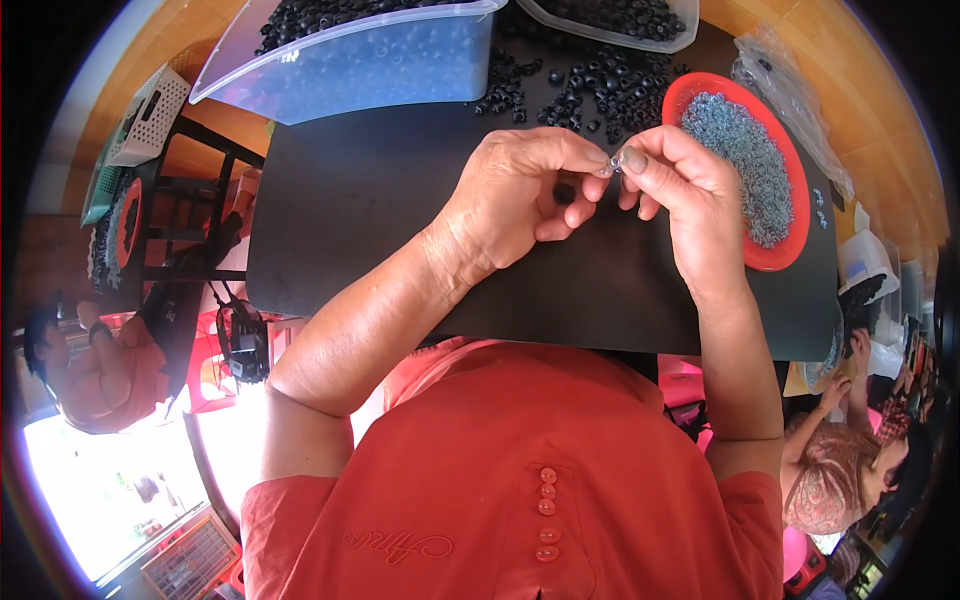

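Note:
Above the black table [380, 190], my left hand [510, 185] and my right hand [695, 190] meet fingertip to fingertip. Thumb and forefinger of each pinch at a tiny shiny metal piece [615, 163]; its exact kind is too small to make out. Inside the curled fingers of my left hand shows a small round black part [565, 192]. Just beyond my hands lies a loose heap of small black round parts [605, 95]. Beside my right hand stands a red oval basin [798, 190], holding many small silvery metal pieces [740, 165].
A large translucent bin [400, 75] of black parts stands at the far left, and a smaller clear tub [690, 30] at the far edge. A crumpled plastic bag [790, 90] lies past the basin. Other people sit at left [110, 370] and right [840, 470].

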`<state>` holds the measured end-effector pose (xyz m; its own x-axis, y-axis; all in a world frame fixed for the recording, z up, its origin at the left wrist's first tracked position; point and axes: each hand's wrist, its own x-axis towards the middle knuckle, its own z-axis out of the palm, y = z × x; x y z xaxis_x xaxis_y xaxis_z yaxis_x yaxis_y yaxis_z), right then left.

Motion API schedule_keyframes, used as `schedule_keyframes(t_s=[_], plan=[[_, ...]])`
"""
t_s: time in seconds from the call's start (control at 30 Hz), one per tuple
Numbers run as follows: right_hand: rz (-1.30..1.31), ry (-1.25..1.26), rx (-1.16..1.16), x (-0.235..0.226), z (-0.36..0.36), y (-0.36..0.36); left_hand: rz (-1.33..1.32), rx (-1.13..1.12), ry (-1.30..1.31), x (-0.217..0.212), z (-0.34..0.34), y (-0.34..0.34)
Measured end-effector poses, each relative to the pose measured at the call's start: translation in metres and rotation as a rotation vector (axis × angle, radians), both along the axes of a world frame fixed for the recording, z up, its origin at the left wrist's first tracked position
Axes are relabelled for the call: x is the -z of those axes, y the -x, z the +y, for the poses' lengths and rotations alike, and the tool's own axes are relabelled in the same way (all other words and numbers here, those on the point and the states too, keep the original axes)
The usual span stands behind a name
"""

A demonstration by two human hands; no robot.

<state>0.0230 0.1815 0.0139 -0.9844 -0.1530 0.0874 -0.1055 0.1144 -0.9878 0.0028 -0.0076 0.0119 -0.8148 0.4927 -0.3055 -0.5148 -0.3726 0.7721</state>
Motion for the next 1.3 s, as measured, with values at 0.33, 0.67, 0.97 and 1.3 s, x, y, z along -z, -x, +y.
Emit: schedule_keyframes(t_s=[0.33, 0.67, 0.97, 1.3], plan=[[0.435, -0.220, 0.012, 0.004, -0.008, 0.000, -0.068, -0.041, -0.014, 0.004, 0.002, 0.000], [0.227, -0.185, 0.022, 0.001, -0.004, -0.001, 0.013, -0.034, 0.058, 0.000, 0.002, -0.001], [0.013, -0.022, 0.063, -0.002, -0.003, 0.000, 0.100, -0.096, 0.175, 0.000, 0.002, 0.000], [-0.011, -0.044, 0.026, -0.003, -0.001, -0.001, 0.156, -0.016, 0.255, -0.002, 0.003, 0.000]])
